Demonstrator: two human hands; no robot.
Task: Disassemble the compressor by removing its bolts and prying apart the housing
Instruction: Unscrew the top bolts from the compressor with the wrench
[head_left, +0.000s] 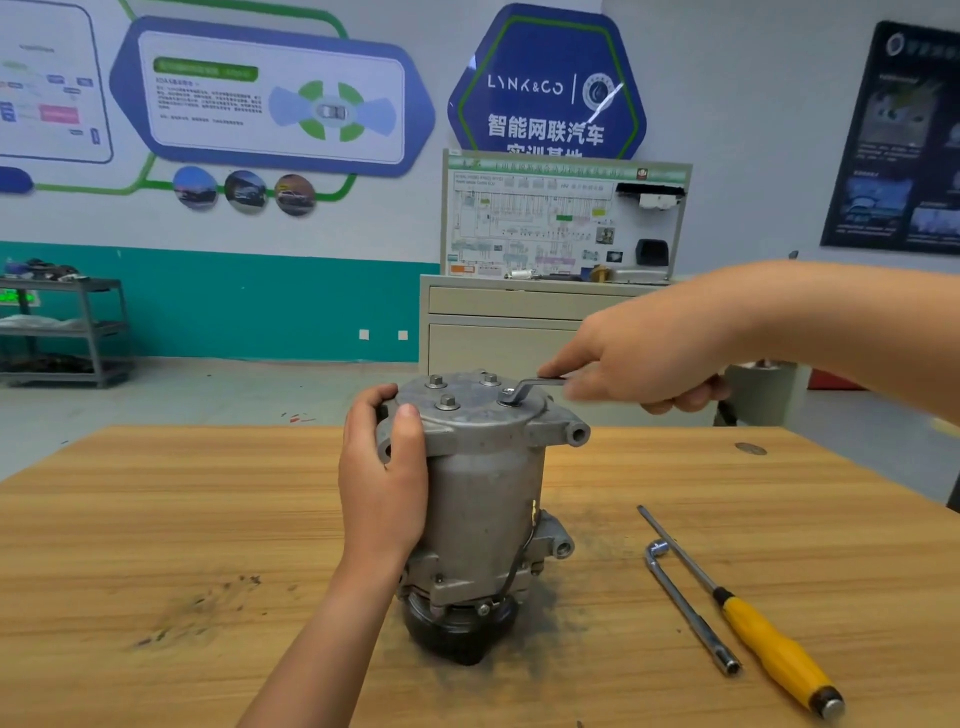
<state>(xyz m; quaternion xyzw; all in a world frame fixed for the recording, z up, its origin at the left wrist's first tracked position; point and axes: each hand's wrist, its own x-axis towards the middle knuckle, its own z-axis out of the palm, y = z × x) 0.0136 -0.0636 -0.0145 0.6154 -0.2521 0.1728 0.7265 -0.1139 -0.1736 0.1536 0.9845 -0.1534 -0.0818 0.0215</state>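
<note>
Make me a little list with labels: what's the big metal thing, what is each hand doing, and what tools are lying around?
big metal thing: compressor, upright on the wooden table
left hand: grips the compressor's upper side
right hand: holds a wrench
top bolts: four showing, wrench on the right one
tools lying right of it: L-shaped socket wrench, yellow-handled screwdriver

Grey compressor (483, 467), yellow-handled screwdriver (769, 639), wood-grain table (156, 519), teal wall band (234, 306).

wooden table (156, 493) | grey shelf rack (88, 332) left | wiring-diagram board (545, 218) atop beige cabinet (493, 312)
</note>
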